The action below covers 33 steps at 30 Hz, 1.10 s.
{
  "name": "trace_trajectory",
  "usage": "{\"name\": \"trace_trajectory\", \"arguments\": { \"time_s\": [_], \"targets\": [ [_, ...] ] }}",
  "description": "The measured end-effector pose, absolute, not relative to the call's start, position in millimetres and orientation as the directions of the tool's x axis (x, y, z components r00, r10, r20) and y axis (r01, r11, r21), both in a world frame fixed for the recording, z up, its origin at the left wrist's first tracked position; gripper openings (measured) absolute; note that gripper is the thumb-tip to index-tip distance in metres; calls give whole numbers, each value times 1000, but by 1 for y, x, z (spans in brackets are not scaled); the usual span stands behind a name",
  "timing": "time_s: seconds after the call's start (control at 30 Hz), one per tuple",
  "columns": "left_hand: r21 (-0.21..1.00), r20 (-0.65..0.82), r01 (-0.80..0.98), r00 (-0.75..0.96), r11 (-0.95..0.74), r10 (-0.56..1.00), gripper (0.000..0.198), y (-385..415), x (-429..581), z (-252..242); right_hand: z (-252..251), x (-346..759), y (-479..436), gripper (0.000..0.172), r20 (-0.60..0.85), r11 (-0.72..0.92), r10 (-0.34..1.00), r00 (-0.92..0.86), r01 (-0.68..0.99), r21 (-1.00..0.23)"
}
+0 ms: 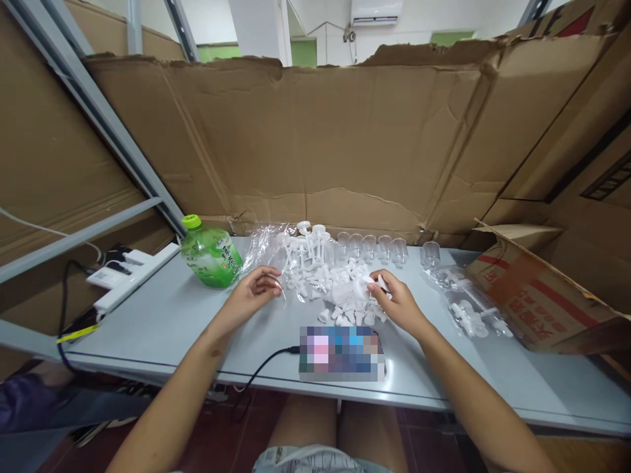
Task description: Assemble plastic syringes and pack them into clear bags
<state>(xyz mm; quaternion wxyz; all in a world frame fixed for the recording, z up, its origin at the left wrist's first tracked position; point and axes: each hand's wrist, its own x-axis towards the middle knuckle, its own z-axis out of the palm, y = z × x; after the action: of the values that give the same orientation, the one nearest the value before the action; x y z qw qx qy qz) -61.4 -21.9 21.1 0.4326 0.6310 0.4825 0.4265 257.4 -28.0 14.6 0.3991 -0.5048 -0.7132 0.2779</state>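
Note:
My left hand [257, 289] is at the left of a heap of parts, its fingers curled in towards the thumb. A faint clear edge shows at its fingertips, too thin to name. Over the heap, my right hand [397, 303] pinches a small white plastic piece [382, 284] between thumb and fingers. Just left of those fingertips is a translucent white cup-shaped part [348, 292]; whether the hand touches it I cannot tell. Many small white plastic pieces [352, 312] lie below. Behind them, longer white parts with round ends [305, 246] sit in a clear plastic bag [263, 246].
Several clear ribbed cups [369, 246] line the back edge. A green bottle [210, 253] stands left, near a power strip [138, 276]. In front lies a cabled phone [342, 355], its screen blurred. At right are a bag of white parts [473, 315] and a cardboard box [542, 295].

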Motion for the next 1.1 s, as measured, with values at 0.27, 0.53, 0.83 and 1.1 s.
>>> {"name": "trace_trajectory", "arguments": {
  "time_s": [0.27,0.53,0.83,1.1],
  "targets": [
    [725,329,651,-42,-224,944,14,-27,-28,10,16,270,-31,16,553,458,826,111,439,-773],
    [404,568,856,41,-322,822,17,-28,-12,20,15,255,-56,11,819,790,551,-162,418,-449],
    [451,733,789,-61,-418,677,8,-28,19,36,32,232,-75,24,859,907,158,-488,415,69],
    [446,814,707,-67,-548,576,6,-40,43,56,34,229,-66,20,850,738,154,-503,631,240]
  ]
}}
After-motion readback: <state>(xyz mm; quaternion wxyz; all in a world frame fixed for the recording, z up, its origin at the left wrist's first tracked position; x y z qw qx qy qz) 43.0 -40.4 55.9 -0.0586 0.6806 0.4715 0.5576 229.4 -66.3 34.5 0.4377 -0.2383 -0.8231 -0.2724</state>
